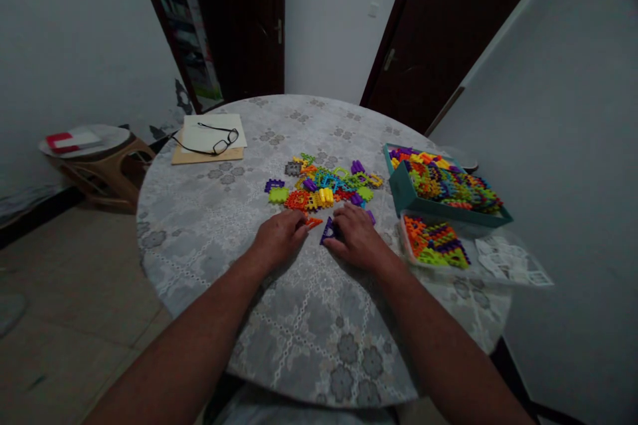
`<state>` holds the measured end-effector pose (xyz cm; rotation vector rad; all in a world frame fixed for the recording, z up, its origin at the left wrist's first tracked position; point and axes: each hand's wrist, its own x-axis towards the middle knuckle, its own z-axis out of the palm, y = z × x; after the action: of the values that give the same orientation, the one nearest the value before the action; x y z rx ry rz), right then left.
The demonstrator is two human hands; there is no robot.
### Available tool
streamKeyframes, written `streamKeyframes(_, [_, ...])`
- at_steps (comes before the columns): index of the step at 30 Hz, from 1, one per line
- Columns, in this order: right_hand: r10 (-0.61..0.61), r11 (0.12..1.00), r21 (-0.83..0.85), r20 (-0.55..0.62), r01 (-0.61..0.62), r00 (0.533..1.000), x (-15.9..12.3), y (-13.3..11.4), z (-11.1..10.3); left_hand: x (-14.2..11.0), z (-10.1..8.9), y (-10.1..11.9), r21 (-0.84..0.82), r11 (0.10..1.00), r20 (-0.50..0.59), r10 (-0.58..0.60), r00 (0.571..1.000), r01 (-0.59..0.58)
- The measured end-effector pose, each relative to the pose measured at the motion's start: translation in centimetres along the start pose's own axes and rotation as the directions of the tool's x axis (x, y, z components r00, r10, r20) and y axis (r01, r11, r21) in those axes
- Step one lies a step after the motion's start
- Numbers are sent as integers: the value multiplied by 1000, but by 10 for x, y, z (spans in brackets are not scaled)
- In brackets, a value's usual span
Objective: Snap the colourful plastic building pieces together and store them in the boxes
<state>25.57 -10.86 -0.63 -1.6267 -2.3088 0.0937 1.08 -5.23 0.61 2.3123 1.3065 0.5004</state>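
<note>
Both my hands rest on a round table (199, 212) with a grey patterned cloth. My left hand (280, 236) lies knuckles up, fingers curled, its fingertips at a small orange plastic piece (314, 220). My right hand (355, 236) pinches a purple plastic piece (327, 231) against the cloth. Just beyond both hands lies a scatter of colourful interlocking plastic pieces (323, 182) in orange, yellow, green, purple and blue.
A teal box (401, 189) full of the same pieces stands at the right, with a clear bag of more pieces (436, 242) in front of it. Glasses (219, 143) lie on papers at the far left. A low stool (100, 159) stands left of the table. Doors behind.
</note>
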Motion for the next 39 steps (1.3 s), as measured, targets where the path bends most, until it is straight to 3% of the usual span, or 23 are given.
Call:
streamKeyframes(7, [-2,994,-111,-54,-4,999,10,-30,10,-1,2,2,36,999,19,28,999,-29])
streamKeyframes(15, [-36,994,-105,-160,20,986,18,-27,22,-6,-7,1,14,987,121,156,980,-159])
streamKeyframes(19, [-20,997,-77,-176,7,984,22,-29,26,-6,-5,4,42,994,132,99,986,-105])
streamKeyframes(23, [-51,998,-37,-214,44,976,19,-17,16,-4,1,3,42,999,46,18,999,-20])
streamKeyframes(26, [35,997,-54,-265,-51,964,12,9,-6,-2,1,1,-14,1000,-3,-12,1000,12])
streamKeyframes(31, [231,957,-147,-144,-251,962,-1,38,-41,0,-4,1,-13,999,39,-36,999,37])
streamKeyframes(35, [320,936,-180,68,-304,945,-6,28,-46,-2,-7,3,-2,1000,61,7,998,-7])
streamKeyframes(39, [347,928,-189,117,-322,931,-9,17,-39,-3,-9,4,-34,998,65,56,996,-54])
